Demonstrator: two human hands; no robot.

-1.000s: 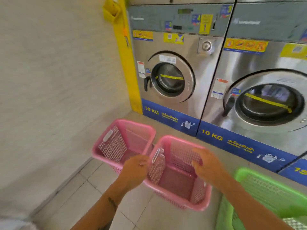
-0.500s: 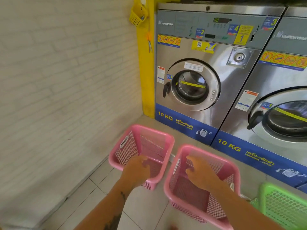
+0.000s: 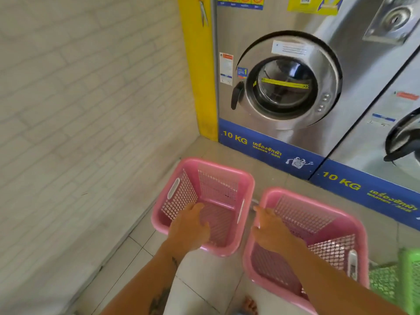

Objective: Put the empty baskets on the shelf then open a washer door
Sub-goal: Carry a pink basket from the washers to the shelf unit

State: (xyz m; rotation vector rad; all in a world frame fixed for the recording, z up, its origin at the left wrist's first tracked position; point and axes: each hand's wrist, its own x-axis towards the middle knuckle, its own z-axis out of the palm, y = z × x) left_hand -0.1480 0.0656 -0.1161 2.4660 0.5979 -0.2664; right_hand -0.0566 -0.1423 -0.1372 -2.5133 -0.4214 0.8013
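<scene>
**Two empty pink baskets on the tiled floor (image 3: 211, 269), low in the frame.** The left basket (image 3: 213, 165) sits at lower centre. The right basket (image 3: 304, 214) sits just beside it toward the lower right, with a narrow gap between their rims.

Your left hand (image 3: 189, 226) hangs over the near rim of the left basket. Its fingers are loosely bent and a little apart, reaching inside, and they close on nothing that shows. Your right hand (image 3: 271, 230) lies over the left rim of the right basket, fingers fairly straight and close together, pointing up-frame. The blur hides whether they touch the rim.

The step in hand appears to be taking hold of both baskets.
- **Grip:** Hook your fingers inside each rim with the thumb outside, at the middle of a side, so the basket hangs level. The mesh walls look thin and would likely flex under a pinch.
- **Lift:** Go straight up to clear the neighbouring rim and the green basket (image 3: 406, 280) at the lower right edge.
- **Carry:** No shelf is in view, so look for it before you carry.

The washer door (image 3: 286, 87), upper centre, is closed. Its black handle (image 3: 236, 95) sits on the door's left side, for a freed hand later.
</scene>
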